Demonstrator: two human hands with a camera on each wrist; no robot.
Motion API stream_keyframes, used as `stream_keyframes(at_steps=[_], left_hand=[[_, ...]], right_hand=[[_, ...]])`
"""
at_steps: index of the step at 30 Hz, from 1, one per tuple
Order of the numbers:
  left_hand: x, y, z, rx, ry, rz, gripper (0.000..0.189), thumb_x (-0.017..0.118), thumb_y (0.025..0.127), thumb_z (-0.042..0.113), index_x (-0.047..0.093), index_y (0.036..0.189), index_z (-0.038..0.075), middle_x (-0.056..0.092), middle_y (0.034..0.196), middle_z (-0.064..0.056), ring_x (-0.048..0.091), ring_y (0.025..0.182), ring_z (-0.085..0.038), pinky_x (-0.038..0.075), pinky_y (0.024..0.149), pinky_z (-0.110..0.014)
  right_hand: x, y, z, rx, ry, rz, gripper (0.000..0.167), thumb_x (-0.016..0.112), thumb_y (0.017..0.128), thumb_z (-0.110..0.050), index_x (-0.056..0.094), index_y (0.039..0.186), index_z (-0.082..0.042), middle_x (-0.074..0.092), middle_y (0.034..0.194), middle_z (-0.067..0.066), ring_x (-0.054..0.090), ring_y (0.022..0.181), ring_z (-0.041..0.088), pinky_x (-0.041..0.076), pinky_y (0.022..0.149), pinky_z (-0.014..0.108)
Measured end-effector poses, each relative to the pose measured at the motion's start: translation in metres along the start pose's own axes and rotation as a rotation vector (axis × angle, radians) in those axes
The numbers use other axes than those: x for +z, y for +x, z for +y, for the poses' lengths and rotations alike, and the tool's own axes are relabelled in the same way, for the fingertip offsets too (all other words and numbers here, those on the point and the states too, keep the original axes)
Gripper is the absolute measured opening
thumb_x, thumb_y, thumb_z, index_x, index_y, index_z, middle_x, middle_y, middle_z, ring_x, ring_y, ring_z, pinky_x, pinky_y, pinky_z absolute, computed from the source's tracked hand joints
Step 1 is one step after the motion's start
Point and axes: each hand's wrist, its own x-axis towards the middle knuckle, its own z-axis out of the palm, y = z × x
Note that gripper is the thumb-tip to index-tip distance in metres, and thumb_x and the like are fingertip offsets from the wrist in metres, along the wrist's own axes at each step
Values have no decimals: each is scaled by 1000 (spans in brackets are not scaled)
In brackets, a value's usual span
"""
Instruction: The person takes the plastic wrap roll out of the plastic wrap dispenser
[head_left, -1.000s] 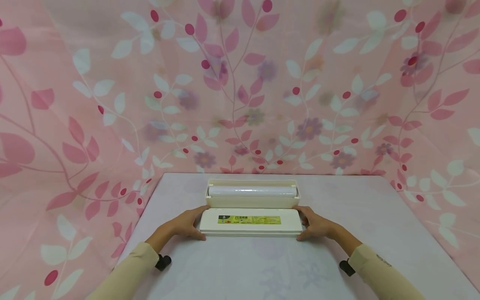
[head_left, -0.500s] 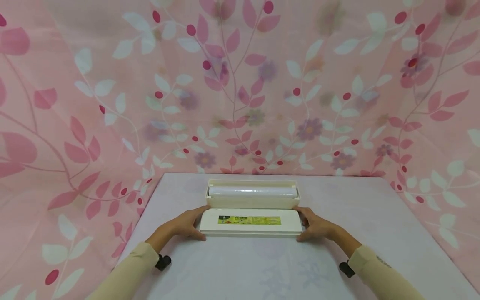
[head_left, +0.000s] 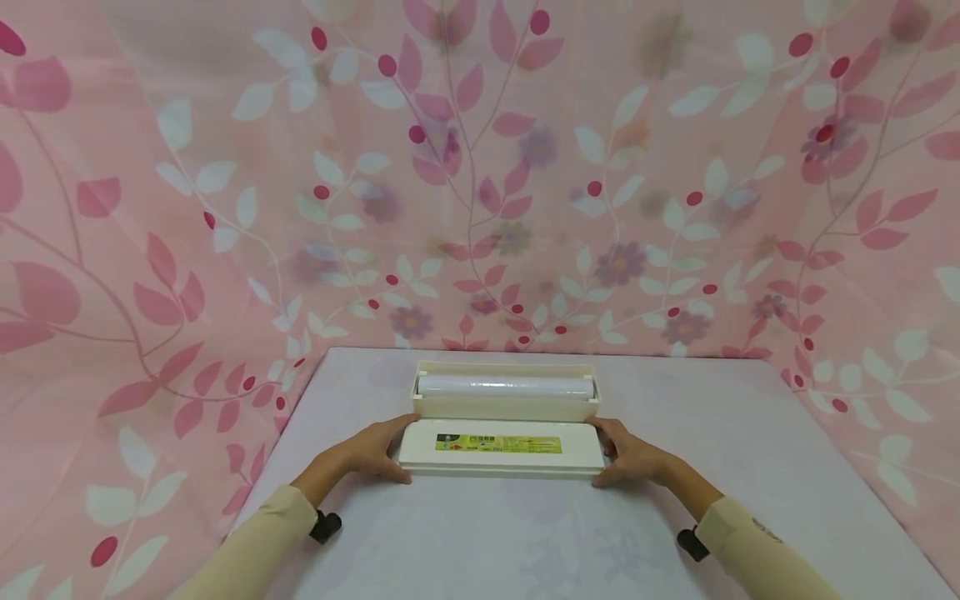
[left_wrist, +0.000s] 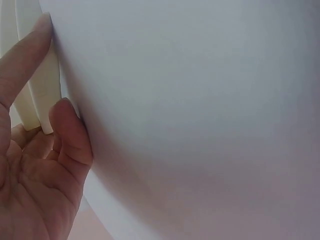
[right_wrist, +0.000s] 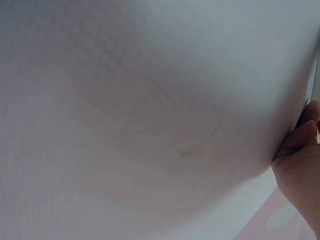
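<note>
A white cling film box lid (head_left: 498, 460) with a yellow-green label lies on the table, long side toward me. My left hand (head_left: 371, 450) grips its left end, thumb at the near corner and fingers at the far one. At the right end my right hand (head_left: 633, 454) holds it the same way. Directly behind the lid stands the open cream cling film box (head_left: 506, 408), with a shiny white roll of cling film (head_left: 506, 385) lying inside. In the left wrist view, thumb and fingers of my left hand (left_wrist: 45, 165) span the pale end of the lid.
A pale cloth covers the table (head_left: 480, 542). Pink floral curtain (head_left: 480, 167) surrounds its back and sides. A small black device (head_left: 326, 527) sits at my left wrist and another black device (head_left: 692, 544) at my right.
</note>
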Motion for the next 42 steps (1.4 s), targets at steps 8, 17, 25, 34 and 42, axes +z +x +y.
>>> stream_keyframes(at_steps=[8, 17, 25, 34, 42], left_hand=[[1, -4, 3, 17, -3, 6, 108, 93, 66, 32, 33, 153, 8, 42, 154, -15, 38, 141, -37, 29, 113, -62], [-1, -2, 2, 22, 11, 6, 107, 93, 65, 34, 34, 153, 12, 43, 153, -12, 40, 140, -34, 30, 113, -60], [0, -2, 1, 29, -6, 7, 107, 93, 65, 33, 34, 152, 10, 43, 153, -13, 39, 141, -36, 30, 113, -61], [-1, -1, 1, 9, -7, 8, 108, 93, 65, 33, 34, 153, 13, 41, 154, -11, 38, 142, -33, 28, 114, -60], [-1, -1, 1, 4, -15, 4, 109, 93, 64, 33, 34, 153, 12, 42, 154, -12, 38, 142, -35, 29, 113, -61]], right_hand=[[0, -2, 0, -11, 2, -1, 107, 90, 66, -13, 27, 152, -14, 28, 142, 18, 38, 109, 28, 34, 88, 39], [-1, 2, 1, -3, -25, 16, 109, 91, 65, -18, 27, 152, -15, 29, 142, 16, 39, 109, 26, 35, 90, 40], [0, 2, 1, 20, -32, 17, 109, 92, 64, -18, 28, 152, -17, 30, 140, 15, 39, 107, 26, 35, 88, 39], [-1, 2, 2, 15, -2, 20, 109, 92, 64, -17, 27, 152, -16, 29, 143, 17, 38, 110, 27, 34, 91, 41], [0, 2, 3, 17, -17, 17, 109, 91, 65, -17, 27, 153, -17, 29, 141, 16, 38, 109, 27, 34, 92, 43]])
